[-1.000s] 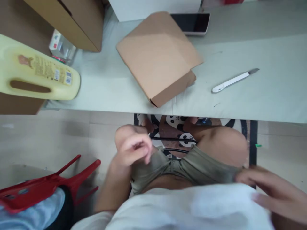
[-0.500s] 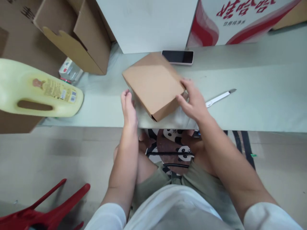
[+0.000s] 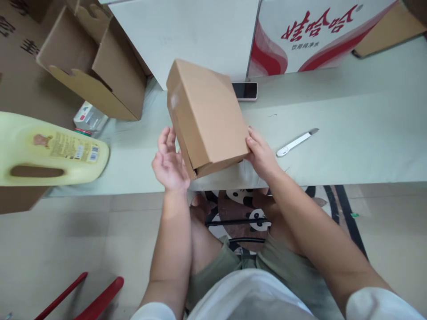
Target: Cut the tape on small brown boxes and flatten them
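Observation:
A closed brown cardboard box (image 3: 213, 115) is tilted above the table, its taped left side turned partly toward me. My right hand (image 3: 262, 153) grips the box at its right corner, thumb along the edge and the other fingers partly hidden. Beside the box's lower left edge, my left hand (image 3: 171, 162) is open, palm turned up and fingers loosely bent; some fingertips pass behind the box, and I cannot tell whether they touch it. A white utility knife (image 3: 296, 142) lies on the table to the right of my right hand. Behind the box, a phone (image 3: 247, 91) is partly covered.
Along the back of the pale table (image 3: 350, 133) stand a white box (image 3: 190, 40) and a red-and-white printed carton (image 3: 300, 35). At left are an open cardboard box (image 3: 100, 75), a clear plastic container (image 3: 90, 118) and a yellow jug (image 3: 53, 151). A red stool (image 3: 100, 298) stands on the floor.
The box has been tipped up, so its taped left side now shows. My left hand has turned palm up beside it, while my right hand keeps its grip at the right corner.

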